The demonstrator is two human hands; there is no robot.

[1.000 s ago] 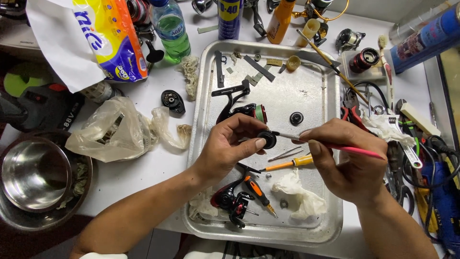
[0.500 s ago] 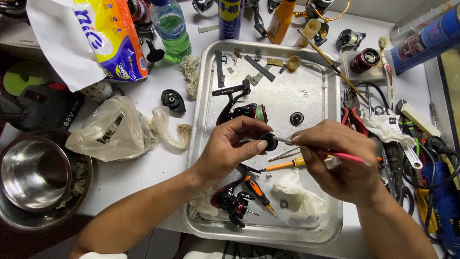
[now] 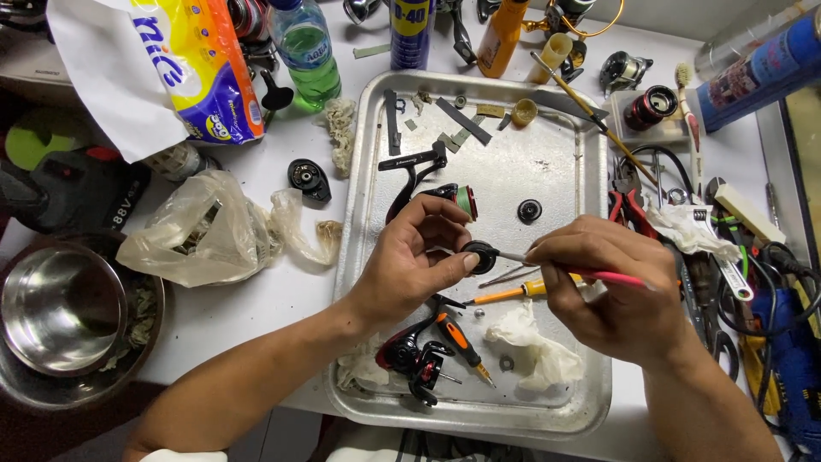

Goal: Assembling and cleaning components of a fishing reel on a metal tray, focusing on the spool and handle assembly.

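Observation:
Over a metal tray (image 3: 556, 171), my left hand (image 3: 410, 261) pinches a small black round reel part (image 3: 479, 254) between thumb and fingers. My right hand (image 3: 611, 287) grips a thin red-handled brush (image 3: 599, 275), its tip touching the black part. A black fishing reel body (image 3: 428, 175) with a green-ended spool lies just behind my left hand. Below the hands on the tray lie a yellow-handled screwdriver (image 3: 513, 293), an orange-and-black screwdriver (image 3: 457, 335), a crumpled white tissue (image 3: 534, 342) and a red-and-black reel piece (image 3: 410, 359).
A steel bowl (image 3: 60, 316) sits at the left, with a clear plastic bag (image 3: 201, 231) beside it. A tissue pack (image 3: 184, 64), green bottle (image 3: 308, 51) and spray cans stand at the back. Pliers, wrenches, cables and a blue tool (image 3: 791, 359) crowd the right side.
Both hands have shifted slightly; the brush tip keeps working against the black part held in my left hand. Everything else stays put.

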